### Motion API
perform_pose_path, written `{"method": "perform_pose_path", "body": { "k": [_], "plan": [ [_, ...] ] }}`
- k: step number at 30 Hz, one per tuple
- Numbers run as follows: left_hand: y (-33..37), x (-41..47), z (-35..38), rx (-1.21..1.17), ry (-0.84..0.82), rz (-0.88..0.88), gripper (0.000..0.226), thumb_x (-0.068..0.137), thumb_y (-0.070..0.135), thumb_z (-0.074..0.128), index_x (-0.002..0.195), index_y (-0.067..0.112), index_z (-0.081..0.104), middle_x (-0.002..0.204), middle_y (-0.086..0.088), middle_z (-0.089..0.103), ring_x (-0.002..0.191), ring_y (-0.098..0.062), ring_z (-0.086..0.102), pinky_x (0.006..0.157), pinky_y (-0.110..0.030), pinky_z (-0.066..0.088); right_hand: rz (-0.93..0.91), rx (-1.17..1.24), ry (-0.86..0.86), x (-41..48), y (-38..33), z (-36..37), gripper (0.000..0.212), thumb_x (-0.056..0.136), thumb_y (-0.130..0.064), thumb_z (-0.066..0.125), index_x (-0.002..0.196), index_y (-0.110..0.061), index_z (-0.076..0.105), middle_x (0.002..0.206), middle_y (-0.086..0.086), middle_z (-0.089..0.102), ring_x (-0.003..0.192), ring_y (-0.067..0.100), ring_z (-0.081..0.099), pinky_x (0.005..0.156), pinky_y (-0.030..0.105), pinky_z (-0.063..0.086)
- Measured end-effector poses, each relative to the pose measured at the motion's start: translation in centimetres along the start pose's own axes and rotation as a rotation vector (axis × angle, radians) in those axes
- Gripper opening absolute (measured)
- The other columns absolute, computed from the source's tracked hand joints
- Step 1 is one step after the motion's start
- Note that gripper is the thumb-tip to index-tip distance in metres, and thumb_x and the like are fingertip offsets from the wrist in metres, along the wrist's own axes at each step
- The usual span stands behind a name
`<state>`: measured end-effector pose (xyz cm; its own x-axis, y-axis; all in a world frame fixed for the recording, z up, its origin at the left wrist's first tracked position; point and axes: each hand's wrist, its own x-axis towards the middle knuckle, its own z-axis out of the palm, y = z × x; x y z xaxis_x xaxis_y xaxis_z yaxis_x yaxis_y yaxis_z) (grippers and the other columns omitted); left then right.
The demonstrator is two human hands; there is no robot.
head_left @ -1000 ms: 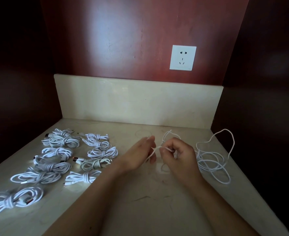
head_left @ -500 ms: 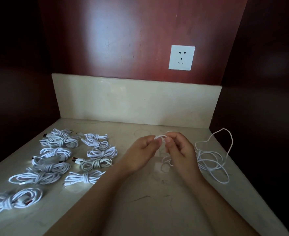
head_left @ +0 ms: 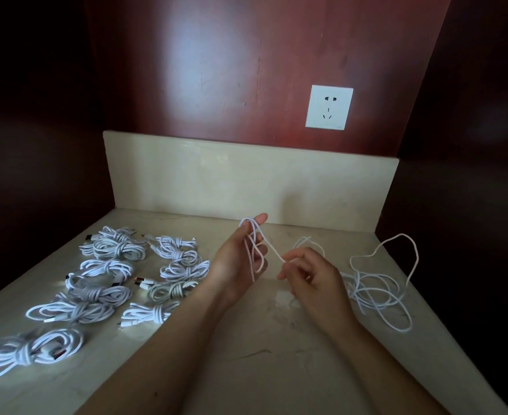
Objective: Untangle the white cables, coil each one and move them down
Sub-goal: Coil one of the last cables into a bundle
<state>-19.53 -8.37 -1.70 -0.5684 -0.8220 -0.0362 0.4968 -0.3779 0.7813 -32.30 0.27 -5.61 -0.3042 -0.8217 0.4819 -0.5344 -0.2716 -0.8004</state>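
My left hand (head_left: 240, 262) is raised over the middle of the counter with loops of a white cable (head_left: 255, 250) wound over its fingers, the thumb up against the top of the loops. My right hand (head_left: 312, 277) pinches the same cable's strand just right of the left hand. The cable runs on to a loose tangle of white cable (head_left: 378, 289) lying at the right of the counter. Several coiled and tied white cables (head_left: 108, 277) lie in two rows on the left.
The beige marble counter (head_left: 261, 354) sits in a dark wooden niche with a low marble backsplash (head_left: 246, 181). A white wall socket (head_left: 329, 106) is on the red wooden back wall. Dark side walls close in left and right.
My hands were pinching the cable close together; now they have lifted and parted, and loops of cable sit around my left hand's fingers while the right draws a strand out.
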Motion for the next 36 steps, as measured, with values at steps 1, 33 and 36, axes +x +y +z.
{"method": "perform_pose_path", "body": {
  "k": [1, 33, 36],
  "plan": [
    [0.1, 0.0, 0.0, -0.028, 0.012, -0.01, 0.026, 0.101, 0.032, 0.041, 0.108, 0.025, 0.065, 0.068, 0.008, 0.047, 0.053, -0.006, 0.039, 0.051, -0.02, 0.026, -0.003, -0.031, -0.011, 0.0, 0.1, -0.1, 0.009, 0.085, -0.026, 0.057, 0.09, -0.033, 0.061, 0.077, -0.01, 0.073, 0.066, 0.006, 0.063, 0.067, 0.039, 0.052],
    [-0.6, -0.3, 0.0, 0.582, 0.028, -0.039, 0.062, 0.093, 0.068, 0.01, 0.092, 0.018, 0.047, 0.069, 0.002, 0.052, 0.052, -0.011, 0.04, 0.047, -0.02, 0.025, -0.378, -0.448, -0.016, -0.9, -1.7, -0.3, 0.019, 0.095, -0.048, 0.047, 0.091, -0.033, 0.059, 0.078, -0.013, 0.061, 0.067, 0.003, 0.056, 0.06, 0.021, 0.04],
    [-1.0, -0.7, -0.2, 0.697, -0.179, -0.067, 0.071, 0.087, 0.073, 0.006, 0.075, 0.018, 0.048, 0.055, 0.001, 0.045, 0.044, -0.011, 0.036, 0.043, -0.019, 0.022, -0.247, -0.361, 0.124, -0.5, -1.3, -0.6, 0.022, 0.085, -0.049, 0.064, 0.079, -0.03, 0.056, 0.069, -0.013, 0.06, 0.062, 0.004, 0.056, 0.058, 0.025, 0.044]
  ]
}}
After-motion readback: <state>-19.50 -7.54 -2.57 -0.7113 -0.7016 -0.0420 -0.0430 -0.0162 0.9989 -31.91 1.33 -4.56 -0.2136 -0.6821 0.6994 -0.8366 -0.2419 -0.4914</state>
